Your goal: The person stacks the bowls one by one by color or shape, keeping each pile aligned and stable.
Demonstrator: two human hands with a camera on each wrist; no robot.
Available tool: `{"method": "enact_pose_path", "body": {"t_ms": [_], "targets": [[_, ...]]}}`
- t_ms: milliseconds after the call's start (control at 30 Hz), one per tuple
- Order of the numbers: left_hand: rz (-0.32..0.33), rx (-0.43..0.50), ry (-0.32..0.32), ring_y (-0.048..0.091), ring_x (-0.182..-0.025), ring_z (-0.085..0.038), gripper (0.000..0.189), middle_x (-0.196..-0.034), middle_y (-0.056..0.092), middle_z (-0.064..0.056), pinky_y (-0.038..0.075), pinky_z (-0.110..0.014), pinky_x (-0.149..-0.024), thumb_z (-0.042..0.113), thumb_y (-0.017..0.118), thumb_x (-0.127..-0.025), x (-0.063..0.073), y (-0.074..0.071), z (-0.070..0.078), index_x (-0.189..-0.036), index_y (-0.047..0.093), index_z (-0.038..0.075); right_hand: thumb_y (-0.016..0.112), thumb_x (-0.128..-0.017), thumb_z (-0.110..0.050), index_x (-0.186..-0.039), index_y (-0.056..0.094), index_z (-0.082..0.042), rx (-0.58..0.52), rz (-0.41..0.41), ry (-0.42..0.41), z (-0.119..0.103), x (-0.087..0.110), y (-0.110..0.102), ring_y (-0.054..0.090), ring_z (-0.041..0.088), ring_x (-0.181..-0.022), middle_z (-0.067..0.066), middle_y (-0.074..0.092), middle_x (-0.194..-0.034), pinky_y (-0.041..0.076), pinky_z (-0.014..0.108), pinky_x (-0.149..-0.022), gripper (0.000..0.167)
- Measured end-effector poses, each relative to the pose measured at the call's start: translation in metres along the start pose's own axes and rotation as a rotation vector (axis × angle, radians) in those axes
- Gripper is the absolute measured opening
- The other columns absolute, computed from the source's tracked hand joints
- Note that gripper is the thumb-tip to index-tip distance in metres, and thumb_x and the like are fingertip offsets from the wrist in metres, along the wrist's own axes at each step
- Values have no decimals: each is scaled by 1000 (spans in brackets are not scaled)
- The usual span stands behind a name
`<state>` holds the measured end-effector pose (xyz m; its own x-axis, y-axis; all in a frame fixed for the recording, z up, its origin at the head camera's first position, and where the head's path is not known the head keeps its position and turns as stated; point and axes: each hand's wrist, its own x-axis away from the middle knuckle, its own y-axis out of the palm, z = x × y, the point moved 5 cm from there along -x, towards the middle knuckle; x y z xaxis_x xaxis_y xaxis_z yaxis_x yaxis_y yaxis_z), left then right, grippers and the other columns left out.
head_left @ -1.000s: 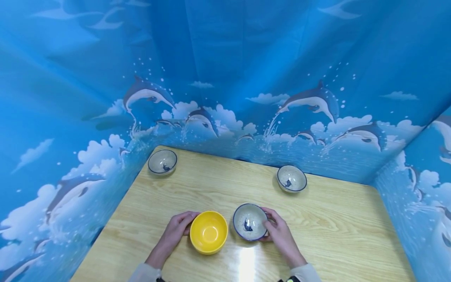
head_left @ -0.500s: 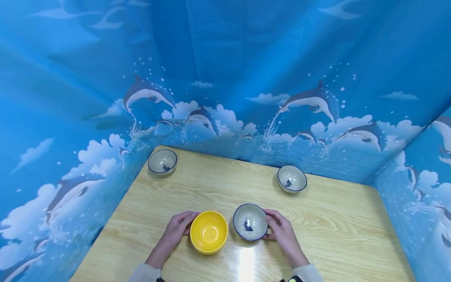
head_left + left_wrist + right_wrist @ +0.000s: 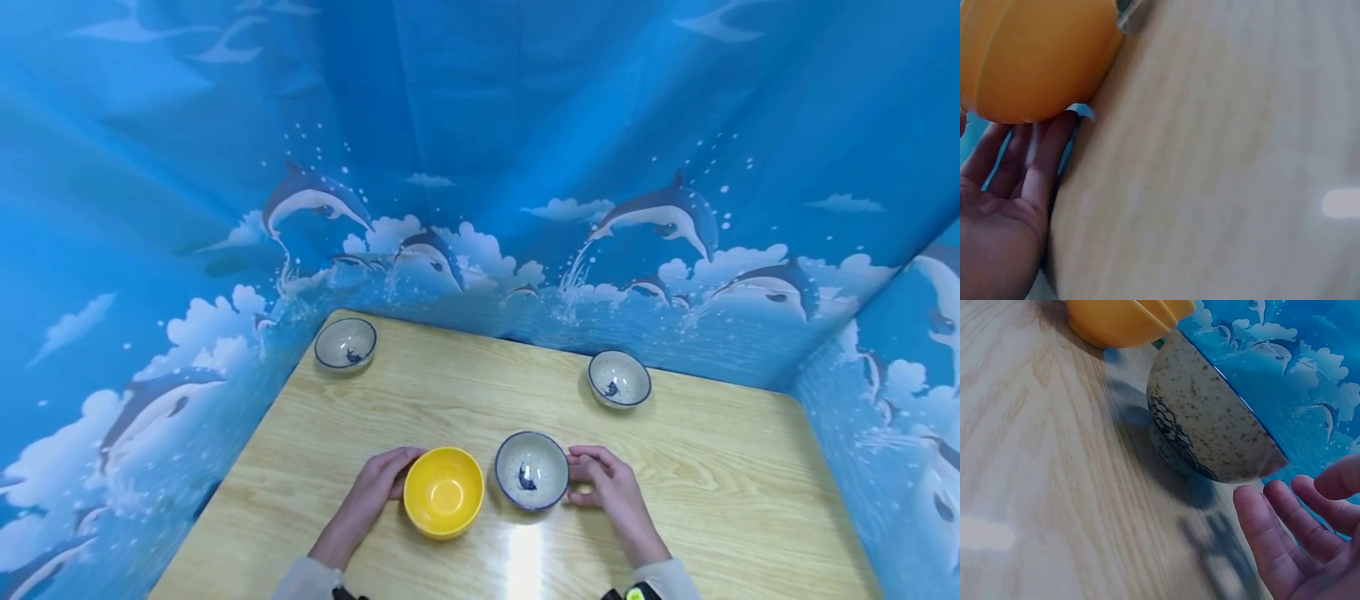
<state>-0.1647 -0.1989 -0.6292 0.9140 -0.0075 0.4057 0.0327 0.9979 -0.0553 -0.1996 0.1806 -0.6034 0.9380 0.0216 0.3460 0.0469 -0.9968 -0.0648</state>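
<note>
A yellow bowl (image 3: 444, 493) stands upright on the table in front of me. At its left side is my left hand (image 3: 375, 487); in the left wrist view, its fingers (image 3: 1047, 162) reach out nearly straight and touch the bowl's outer wall. To the right of the yellow bowl stands a speckled grey-white bowl (image 3: 532, 471) with a blue rim and a dark blue drawing inside. My right hand (image 3: 611, 492) lies beside it, fingers loosely extended. In the right wrist view, those fingertips (image 3: 1249, 499) are close to the speckled bowl's wall, with nothing held.
Two more blue-rimmed speckled bowls stand toward the back of the light wooden table (image 3: 465, 383): one bowl (image 3: 346, 344) at the far left corner, another bowl (image 3: 619, 379) right of centre. A blue dolphin-print curtain (image 3: 480, 167) closes in the table behind and at the sides.
My right hand has let go of the speckled bowl, its thumb leaving the inside, and has drawn slightly right. The left hand and the bowls have stayed in place.
</note>
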Motion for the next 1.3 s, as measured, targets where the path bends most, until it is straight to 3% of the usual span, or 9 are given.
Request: {"method": "enact_pose_path", "body": {"t_ms": [167, 300, 400, 567, 900, 1033, 1300], "targets": [[-85, 2, -40, 64, -138, -30, 55, -153, 65, -15, 65, -40, -104, 49, 44, -116, -3, -2, 7, -146, 67, 9, 54, -113, -17, -140, 64, 2, 22, -11, -2, -2, -1, -6, 76, 24, -106, 19, 73, -135, 70, 39, -84, 34], [-165, -38, -46, 63, -141, -31, 53, -154, 64, -14, 59, -46, -114, 47, 43, -117, -7, -1, 17, -149, 65, 10, 53, -113, -15, -141, 64, 1, 31, -3, -2, -3, -2, -11, 76, 25, -108, 18, 73, -135, 70, 38, -84, 34], [-190, -120, -43, 60, -144, -31, 52, -151, 67, -9, 47, -55, -126, 50, 50, -114, -11, 0, 25, -148, 67, 14, 52, -113, -15, -143, 62, 2, 41, 0, -14, -4, -3, -16, 75, 25, -110, 18, 72, -137, 70, 38, -85, 35], [-176, -252, -30, 60, -141, -30, 48, -143, 72, -3, 38, -64, -129, 53, 66, -106, -22, 3, 42, -139, 73, 19, 49, -115, -17, -143, 61, 4, 61, 8, -23, -7, -5, -26, 75, 25, -110, 20, 72, -136, 70, 38, -86, 37], [-274, -485, 31, 63, -135, -26, 39, -137, 74, 1, 45, -60, -125, 49, 70, -104, -37, 26, 74, -132, 76, 23, 46, -117, -18, -146, 58, 1, 86, 58, -5, -13, -11, -52, 75, 19, -109, 14, 72, -136, 69, 36, -89, 37], [-299, -592, 58, 67, -124, -23, 32, -129, 76, 1, 51, -54, -119, 40, 70, -105, -41, 41, 84, -129, 77, 19, 44, -118, -20, -148, 57, 0, 112, 70, -14, -17, -13, -63, 74, 14, -109, 12, 71, -138, 69, 34, -90, 39], [-336, -645, 78, 66, -103, -17, 28, -112, 76, 2, 59, -45, -104, 31, 73, -104, -42, 67, 104, -124, 76, 13, 41, -119, -22, -152, 53, 0, 162, 127, -35, -27, -22, -86, 71, 0, -106, 15, 65, -146, 68, 30, -90, 41]]}}
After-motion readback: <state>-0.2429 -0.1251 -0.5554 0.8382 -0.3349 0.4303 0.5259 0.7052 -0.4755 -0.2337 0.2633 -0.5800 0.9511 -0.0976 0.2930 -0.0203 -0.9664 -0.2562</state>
